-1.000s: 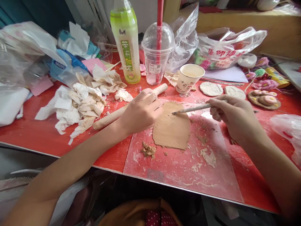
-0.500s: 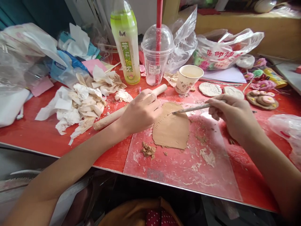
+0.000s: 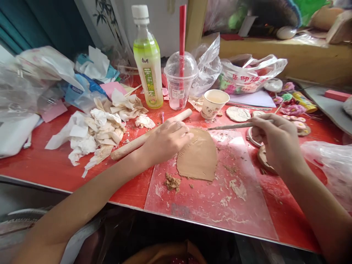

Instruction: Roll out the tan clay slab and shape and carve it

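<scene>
A flat slab of brown clay (image 3: 198, 157) with a rounded top lies on a clear plastic sheet (image 3: 189, 212). Short ridged marks run along its upper left edge. My left hand (image 3: 170, 141) rests at that edge, palm down, fingers loosely bent with the tips at the clay. Behind it a wooden rolling pin (image 3: 132, 145) lies slantwise, partly covered by hand and wrist. My right hand (image 3: 275, 135) is closed round a slim clay tool (image 3: 233, 126), held almost level. The tool's thin tip is just above the slab's upper right edge; contact cannot be made out.
Crumpled tissues (image 3: 101, 128) lie at left. Behind stand a drink bottle (image 3: 148, 69), a domed plastic cup (image 3: 180, 80) and a paper cup (image 3: 214, 104). Clay crumbs (image 3: 172, 182) sit near the slab. Clay discs (image 3: 238, 114) and a plastic bag (image 3: 330, 165) are at right.
The tool's tip has moved off the slab's surface to its upper right edge. My left hand stays at the left edge, its fingers more extended. The view has tilted up.
</scene>
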`<state>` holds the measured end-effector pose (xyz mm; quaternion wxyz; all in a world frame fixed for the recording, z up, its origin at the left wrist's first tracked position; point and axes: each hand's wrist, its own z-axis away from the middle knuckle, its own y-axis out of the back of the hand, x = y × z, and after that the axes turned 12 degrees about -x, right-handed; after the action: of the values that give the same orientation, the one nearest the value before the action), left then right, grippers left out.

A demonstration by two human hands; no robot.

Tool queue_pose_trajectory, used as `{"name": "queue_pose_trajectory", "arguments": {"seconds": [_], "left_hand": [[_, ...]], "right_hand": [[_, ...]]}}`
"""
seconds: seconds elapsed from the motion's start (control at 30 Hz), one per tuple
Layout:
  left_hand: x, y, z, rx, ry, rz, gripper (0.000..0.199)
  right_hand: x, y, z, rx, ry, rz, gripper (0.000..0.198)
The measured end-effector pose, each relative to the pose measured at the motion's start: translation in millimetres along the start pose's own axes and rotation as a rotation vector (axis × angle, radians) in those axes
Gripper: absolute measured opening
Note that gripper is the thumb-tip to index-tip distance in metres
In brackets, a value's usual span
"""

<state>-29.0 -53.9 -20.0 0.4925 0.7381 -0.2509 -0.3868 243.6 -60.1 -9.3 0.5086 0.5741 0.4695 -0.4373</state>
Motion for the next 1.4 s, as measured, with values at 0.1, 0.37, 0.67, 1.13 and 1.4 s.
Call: {"name": "queue_pose_trajectory", "arguments": {"seconds": [0.1,0.37,0.67,1.13,1.4], "left_hand": [[1,-6,1,-0.084,-0.023,0.063,0.032],[-3,-7,0,-0.059,-0.079,0.174,0.025],[-5,-9,-6,-0.126,-0.083,0.257,0.033],[-15,1,2,-0.271,-0.135,0.257,0.042],[-31,15,7,-0.402,-0.190,0.420,0.051]], "right_hand": [[-2,7,-5,0.119,0.057,-0.167,0.008],[1,9,-6,0.006,-0.012,-0.333,0.010],[5,3,-4,-0.012,-0.052,-0.417,0.007],[3,2,-2,-0.011,-0.029,-0.380,0.005],[3,2,-3,-0.007,-0.028,-0.340,0.005]]}}
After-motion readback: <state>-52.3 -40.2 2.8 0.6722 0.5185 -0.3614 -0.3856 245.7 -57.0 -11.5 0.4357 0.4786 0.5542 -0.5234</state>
